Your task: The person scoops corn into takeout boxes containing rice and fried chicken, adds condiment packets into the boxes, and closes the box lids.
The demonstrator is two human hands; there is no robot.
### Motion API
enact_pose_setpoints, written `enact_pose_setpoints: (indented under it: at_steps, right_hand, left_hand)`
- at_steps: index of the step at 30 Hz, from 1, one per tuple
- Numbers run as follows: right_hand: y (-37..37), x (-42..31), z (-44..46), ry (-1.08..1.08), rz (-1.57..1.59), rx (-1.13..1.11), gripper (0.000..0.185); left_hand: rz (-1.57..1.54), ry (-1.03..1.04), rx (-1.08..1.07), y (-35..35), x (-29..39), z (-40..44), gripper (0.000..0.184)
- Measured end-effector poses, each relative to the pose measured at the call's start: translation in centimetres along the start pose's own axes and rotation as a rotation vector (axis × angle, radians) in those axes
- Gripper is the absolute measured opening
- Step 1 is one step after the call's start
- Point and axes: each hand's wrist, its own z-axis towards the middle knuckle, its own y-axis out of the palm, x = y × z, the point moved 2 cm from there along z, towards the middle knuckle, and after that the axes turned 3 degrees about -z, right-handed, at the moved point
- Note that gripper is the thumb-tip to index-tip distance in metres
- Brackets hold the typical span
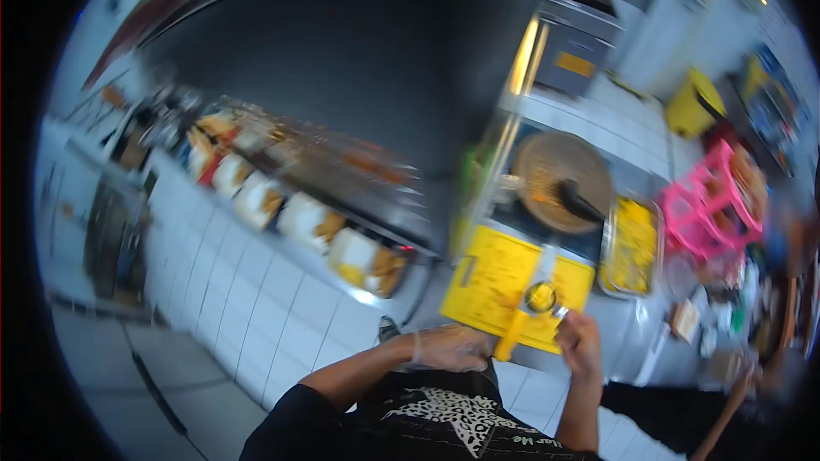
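My right hand point(580, 343) is closed around the short handle of a small round scoop point(541, 297) with yellow food in it. The scoop is over a yellow cutting board point(478, 283) speckled with crumbs. A knife point(511, 337) with a yellow handle lies across the board, its handle jutting past the near edge and its blade partly hidden by the scoop. My left hand point(454, 348), in a clear plastic glove, is in front of my waist near the board's left corner. Its fingers are loosely stretched and nothing shows in them.
Behind the board stands a brown pan point(547, 158) with a black utensil point(581, 202). Right of it are a metal tray point(634, 248) of yellow food and a pink basket point(713, 205). Filled wraps point(312, 220) line a counter at left. Another person's arm point(730, 405) is at lower right.
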Motion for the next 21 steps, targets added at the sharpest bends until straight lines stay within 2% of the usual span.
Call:
enact_pose_setpoints:
  at_steps: [1, 2, 3, 4, 6, 8, 9, 10, 12, 15, 16, 19, 21]
  right_hand:
    - [4.4, 2.8, 0.0, 0.124, 0.025, -0.008, 0.018]
    - [8.7, 5.5, -0.2, 0.237, 0.051, 0.002, 0.018]
    - [12.0, 8.8, 0.7, 0.284, 0.166, -0.201, 0.015]
    - [16.2, 11.4, 1.2, 0.325, 0.284, -0.389, 0.013]
    - [25.3, 15.7, 2.7, 0.346, 0.146, -0.335, 0.013]
    - [31.9, 19.5, 6.0, 0.198, -0.011, -0.361, 0.013]
    - [35.7, 20.2, 7.6, 0.056, -0.255, -0.305, 0.015]
    - [39.4, 20.7, 9.2, -0.085, -0.501, -0.247, 0.018]
    - [44.7, 23.0, 12.9, -0.542, -0.84, -0.233, 0.025]
    - [48.6, 28.5, 17.7, -1.099, -1.446, -0.175, 0.029]
    - [49.3, 29.1, 18.1, -1.156, -1.492, -0.209, 0.029]
    - [50.7, 30.6, 18.1, -1.27, -1.591, -0.277, 0.029]
    - [50.6, 31.0, 17.5, -1.277, -1.629, -0.276, 0.028]
  left_hand:
    - [-0.028, 0.046, -0.027, -0.7, -2.7, -4.6, 0.039]
    - [-0.233, -0.059, 0.038, -1.5, -5.3, -9.4, 0.04]
    - [-0.436, -0.152, 0.087, -2.1, -7.7, -14.1, 0.041]
    - [-0.467, -0.191, 0.213, -3.2, -9.7, -18.3, 0.04]
    - [-0.504, -0.197, 0.506, -5.9, -14.6, -25.2, 0.039]
    - [-0.503, -0.126, 0.893, -8.4, -21.9, -29.7, 0.039]
    - [-0.413, -0.169, 1.111, -9.6, -22.8, -31.3, 0.04]
    - [-0.487, -0.172, 1.202, -10.1, -24.6, -32.6, 0.038]
    - [-0.641, -0.173, 1.382, -11.3, -28.6, -34.1, 0.034]
    - [-0.714, -0.195, 1.407, -12.7, -31.5, -34.6, 0.035]
    - [-0.723, -0.216, 1.409, -13.0, -32.8, -34.4, 0.036]
    - [-0.311, -0.232, 1.514, -15.3, -41.1, -31.5, 0.04]
    - [-0.077, -0.169, 1.61, -16.8, -39.2, -31.4, 0.04]
